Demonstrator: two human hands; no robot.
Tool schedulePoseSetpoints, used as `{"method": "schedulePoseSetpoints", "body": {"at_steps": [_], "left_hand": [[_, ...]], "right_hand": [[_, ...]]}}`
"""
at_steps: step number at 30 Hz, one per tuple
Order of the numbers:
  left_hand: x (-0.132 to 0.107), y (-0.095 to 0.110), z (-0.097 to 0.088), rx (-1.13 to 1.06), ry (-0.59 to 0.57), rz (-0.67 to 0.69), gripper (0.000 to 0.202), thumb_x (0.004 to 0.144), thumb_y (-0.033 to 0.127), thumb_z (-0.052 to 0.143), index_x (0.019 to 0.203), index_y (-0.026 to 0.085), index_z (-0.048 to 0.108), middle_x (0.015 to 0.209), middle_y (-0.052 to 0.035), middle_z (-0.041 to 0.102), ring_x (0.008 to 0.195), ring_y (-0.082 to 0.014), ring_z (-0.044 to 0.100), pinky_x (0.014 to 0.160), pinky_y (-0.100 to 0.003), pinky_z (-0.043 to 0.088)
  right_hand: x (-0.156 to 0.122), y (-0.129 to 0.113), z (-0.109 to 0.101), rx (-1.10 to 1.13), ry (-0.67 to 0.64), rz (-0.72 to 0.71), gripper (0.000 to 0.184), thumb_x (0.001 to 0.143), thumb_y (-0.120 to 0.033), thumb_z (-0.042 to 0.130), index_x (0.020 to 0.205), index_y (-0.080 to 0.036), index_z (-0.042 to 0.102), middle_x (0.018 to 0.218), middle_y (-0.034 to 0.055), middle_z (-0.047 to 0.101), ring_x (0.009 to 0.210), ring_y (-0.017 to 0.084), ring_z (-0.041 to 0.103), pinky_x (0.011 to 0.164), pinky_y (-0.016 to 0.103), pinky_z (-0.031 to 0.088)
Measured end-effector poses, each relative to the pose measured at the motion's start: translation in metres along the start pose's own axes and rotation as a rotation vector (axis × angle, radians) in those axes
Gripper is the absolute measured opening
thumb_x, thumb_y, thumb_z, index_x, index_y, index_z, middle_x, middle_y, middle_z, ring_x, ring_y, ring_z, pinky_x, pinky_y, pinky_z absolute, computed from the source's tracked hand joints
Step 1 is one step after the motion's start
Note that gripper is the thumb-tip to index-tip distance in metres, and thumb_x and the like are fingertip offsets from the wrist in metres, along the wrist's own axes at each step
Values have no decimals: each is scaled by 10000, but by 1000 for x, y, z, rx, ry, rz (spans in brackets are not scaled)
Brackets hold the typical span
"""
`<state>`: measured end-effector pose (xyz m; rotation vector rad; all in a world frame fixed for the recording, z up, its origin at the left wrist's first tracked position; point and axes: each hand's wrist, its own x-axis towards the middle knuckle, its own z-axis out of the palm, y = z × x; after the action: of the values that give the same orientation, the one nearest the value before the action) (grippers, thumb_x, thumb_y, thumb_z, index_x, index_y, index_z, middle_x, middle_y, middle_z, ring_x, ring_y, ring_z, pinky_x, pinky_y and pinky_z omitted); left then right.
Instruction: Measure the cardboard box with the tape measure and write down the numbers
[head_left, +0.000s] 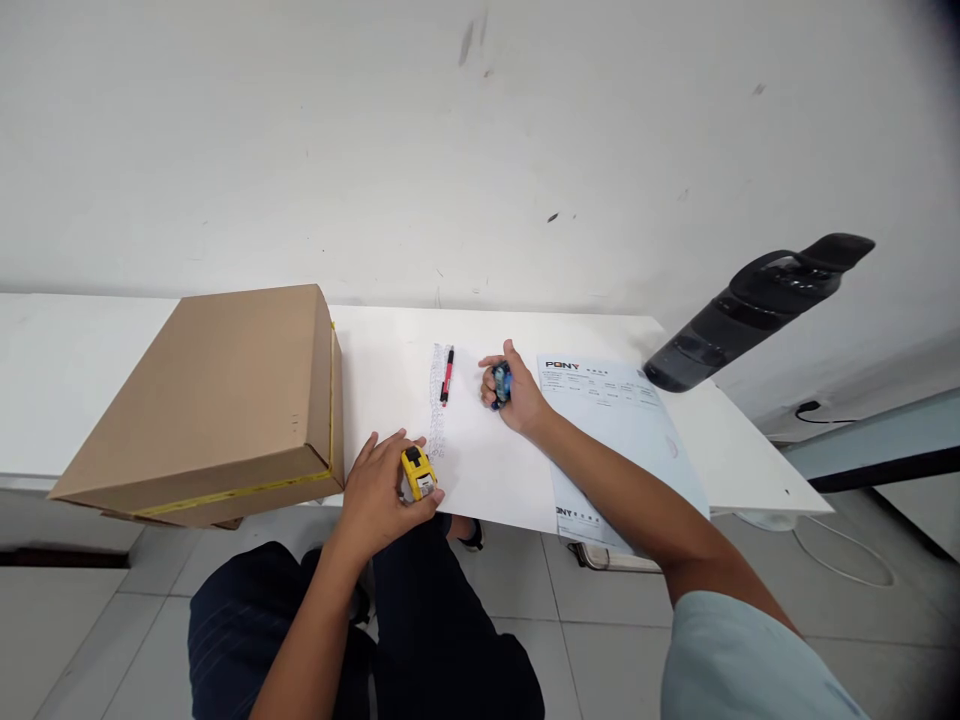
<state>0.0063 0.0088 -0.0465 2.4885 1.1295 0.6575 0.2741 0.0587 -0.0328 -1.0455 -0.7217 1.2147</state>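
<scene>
My left hand is at the front edge of the table, its thumb and fingers curled around a yellow and black tape measure. The fingers of my right hand close round a small dark blue, shiny object whose kind I cannot make out. Between the hands lies a red and black pen on a white sheet, beside a column of handwritten marks. Under my right forearm is a printed sheet headed "PONY".
At left a large cardboard box with yellow tape along its edges overhangs the table's front edge. A dark bottle stands at the right rear. The white wall rises behind the table. A cable lies on the floor.
</scene>
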Motion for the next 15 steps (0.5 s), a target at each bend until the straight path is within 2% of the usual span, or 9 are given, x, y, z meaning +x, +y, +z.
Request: {"method": "schedulePoseSetpoints", "body": {"at_steps": [3, 5, 7, 11, 13, 15], "left_hand": [[-1, 1, 0, 1, 5, 5, 576, 820, 464, 653, 1328, 209, 557, 1378, -97, 660, 1387, -311, 541, 1267, -563, 278], [-1, 1, 1, 3, 14, 5, 558, 814, 457, 656, 1304, 203, 572, 1382, -108, 656, 1382, -310, 546, 1266, -565, 279], [-2, 1, 2, 4, 23, 5, 551, 813, 454, 657, 1294, 197, 576, 1389, -118, 650, 1377, -308, 551, 1265, -568, 280], [-2, 0, 3, -5, 30, 3, 549, 816, 451, 665, 1298, 206, 570, 1382, -103, 655, 1376, -297, 553, 1269, -560, 277], [-3, 0, 3, -12, 27, 5, 558, 818, 448, 670, 1311, 210, 562, 1380, -97, 657, 1380, -292, 550, 1271, -558, 276], [-3, -1, 3, -17, 27, 8, 572, 821, 445, 672, 1328, 207, 552, 1384, -98, 652, 1383, -290, 547, 1271, -559, 273]], "right_hand": [[-6, 7, 2, -143, -16, -37, 672, 731, -875, 599, 569, -229, 507, 392, -48, 401, 378, 106, 389, 432, 268, 305], [-9, 10, 3, -226, -43, -41, 703, 727, -894, 575, 535, -221, 516, 381, -31, 424, 364, 104, 386, 418, 266, 286], [-9, 11, 4, -279, -4, -85, 724, 716, -916, 549, 540, -215, 541, 409, -18, 456, 376, 104, 400, 411, 262, 289], [3, 4, -4, -335, 222, -317, 758, 727, -951, 450, 661, -217, 629, 611, 15, 574, 512, 122, 501, 455, 252, 367], [14, 0, -16, -314, 306, -351, 762, 746, -951, 386, 787, -240, 656, 695, 10, 589, 564, 132, 526, 477, 250, 394], [28, -4, -30, -299, 348, -320, 721, 777, -917, 347, 891, -267, 638, 731, -4, 576, 582, 139, 533, 495, 254, 411]]}}
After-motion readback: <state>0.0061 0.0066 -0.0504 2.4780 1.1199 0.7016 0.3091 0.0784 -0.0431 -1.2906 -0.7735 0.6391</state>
